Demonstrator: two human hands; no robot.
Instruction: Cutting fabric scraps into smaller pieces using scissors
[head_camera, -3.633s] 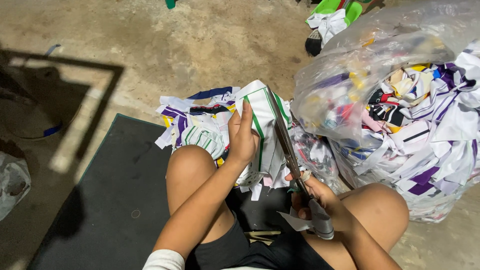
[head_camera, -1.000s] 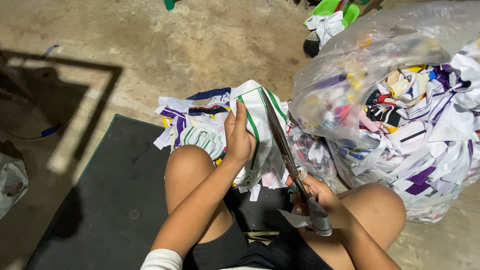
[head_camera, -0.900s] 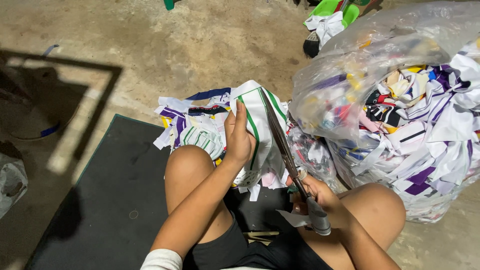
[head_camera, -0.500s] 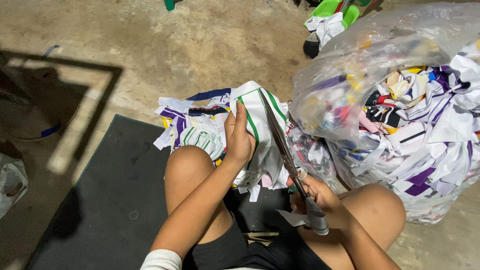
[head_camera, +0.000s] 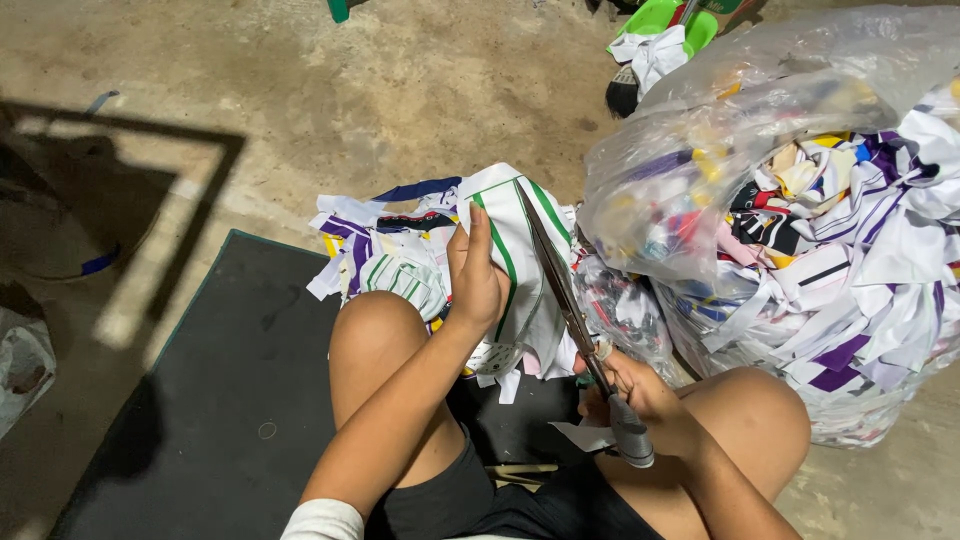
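My left hand (head_camera: 478, 272) grips a white cloth piece with green stripes (head_camera: 520, 260), holding it up above my knees. My right hand (head_camera: 640, 395) holds a pair of long scissors (head_camera: 565, 300) by the handles, the blades running up along the right edge of the cloth. I sit with bare knees apart on a dark mat (head_camera: 200, 400).
A pile of cut fabric scraps (head_camera: 385, 245) lies on the concrete floor ahead of my left knee. A large clear plastic bag (head_camera: 800, 220) full of coloured scraps stands at the right. A green dustpan with a brush (head_camera: 650, 40) lies at the top.
The cloth and both hands have barely shifted; the scissor blades stay along the cloth's right edge.
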